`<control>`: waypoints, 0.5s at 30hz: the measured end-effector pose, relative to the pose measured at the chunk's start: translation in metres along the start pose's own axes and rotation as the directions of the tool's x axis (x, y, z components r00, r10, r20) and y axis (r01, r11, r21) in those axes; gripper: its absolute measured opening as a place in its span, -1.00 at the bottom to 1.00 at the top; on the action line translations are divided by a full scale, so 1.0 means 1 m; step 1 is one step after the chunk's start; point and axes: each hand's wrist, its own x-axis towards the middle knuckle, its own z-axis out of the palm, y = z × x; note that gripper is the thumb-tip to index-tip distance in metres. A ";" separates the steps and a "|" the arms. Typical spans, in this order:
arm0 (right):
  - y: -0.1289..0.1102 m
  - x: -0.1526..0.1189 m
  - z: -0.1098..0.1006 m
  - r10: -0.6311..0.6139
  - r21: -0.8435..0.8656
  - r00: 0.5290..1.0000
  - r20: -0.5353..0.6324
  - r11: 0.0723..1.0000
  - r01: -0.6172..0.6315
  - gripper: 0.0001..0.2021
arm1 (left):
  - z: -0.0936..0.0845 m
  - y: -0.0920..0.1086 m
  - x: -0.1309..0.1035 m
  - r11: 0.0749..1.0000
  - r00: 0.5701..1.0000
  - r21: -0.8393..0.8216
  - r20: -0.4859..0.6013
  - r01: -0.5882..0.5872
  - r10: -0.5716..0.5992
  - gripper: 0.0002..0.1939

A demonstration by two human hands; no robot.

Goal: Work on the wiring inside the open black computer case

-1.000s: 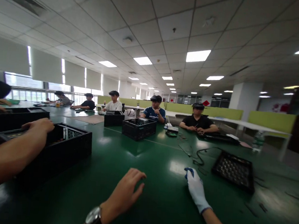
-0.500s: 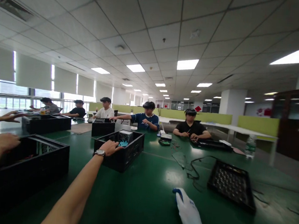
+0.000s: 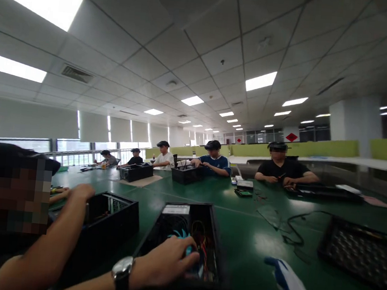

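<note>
Your left hand (image 3: 163, 265) has its fingers (image 3: 187, 257) curled loosely over the open top of the black case (image 3: 184, 244), resting on the near rim and reaching in toward the blue fan (image 3: 180, 239) and the bundle of coloured wires (image 3: 203, 255). It's not really clamped on anything that I can see, more draped over the edge. There's a watch (image 3: 122, 272) on that wrist. Your right hand (image 3: 291, 286) is in a white glove with blue tips, lying flat and open on the green worktop (image 3: 250, 232), well apart from the case and holding nothing. The case sits right in front of you, open side up, near the bottom middle of the view. Just left of it there's a second black case (image 3: 111, 221) with another person's arm (image 3: 57, 237) resting on its rim. Off to the right you've got a black tray (image 3: 361, 254) with a grid pattern and a loose black cable (image 3: 291, 227) between it and your case. Across the worktop a few more people are sitting with their own black crates (image 3: 188, 174).
</note>
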 end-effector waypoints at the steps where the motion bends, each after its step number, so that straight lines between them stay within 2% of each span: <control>1: -0.021 -0.015 -0.008 -0.051 0.063 0.997 0.063 0.997 0.047 -0.23 | -0.006 0.001 -0.013 0.999 1.000 -0.024 0.009 -0.020 0.021 -0.57; 3: -0.078 -0.047 -0.021 -0.188 0.104 0.948 0.255 0.981 0.166 -0.28 | -0.013 -0.007 -0.029 0.991 0.991 0.043 0.055 -0.124 0.122 -0.38; 4: -0.109 -0.063 -0.024 -0.287 0.047 0.888 0.360 0.956 0.290 -0.31 | -0.012 -0.015 -0.031 0.970 0.971 0.099 0.107 -0.224 0.213 -0.29; 5: -0.139 -0.077 -0.024 -0.396 0.005 0.778 0.488 0.892 0.452 -0.36 | -0.009 -0.023 -0.032 0.932 0.935 0.142 0.171 -0.334 0.309 -0.23; 7: -0.190 -0.097 -0.012 -0.488 0.032 0.579 0.653 0.782 0.622 -0.52 | 0.003 -0.038 -0.027 0.842 0.842 0.168 0.288 -0.513 0.456 -0.17; 8: -0.209 -0.101 -0.002 -0.498 0.047 0.504 0.706 0.743 0.667 -0.58 | 0.009 -0.043 -0.022 0.812 0.809 0.164 0.322 -0.559 0.492 -0.15; 9: -0.222 -0.102 0.010 -0.484 0.035 0.456 0.747 0.714 0.699 -0.61 | 0.014 -0.046 -0.016 0.803 0.795 0.160 0.343 -0.574 0.500 -0.12; 11: -0.236 -0.097 0.033 -0.389 -0.100 0.398 0.831 0.599 0.794 -0.60 | 0.022 -0.047 -0.003 0.819 0.801 0.152 0.366 -0.553 0.473 -0.08; 12: -0.238 -0.092 0.043 -0.321 -0.188 0.389 0.864 0.512 0.838 -0.58 | 0.024 -0.046 0.003 0.830 0.803 0.140 0.383 -0.540 0.457 -0.08; 14: -0.238 -0.081 0.055 -0.193 -0.327 0.410 0.891 0.353 0.877 -0.56 | 0.025 -0.045 0.012 0.847 0.793 0.104 0.427 -0.521 0.435 -0.09; 15: -0.238 -0.077 0.058 -0.153 -0.361 0.424 0.893 0.319 0.876 -0.55 | 0.025 -0.045 0.013 0.851 0.788 0.095 0.442 -0.517 0.429 -0.08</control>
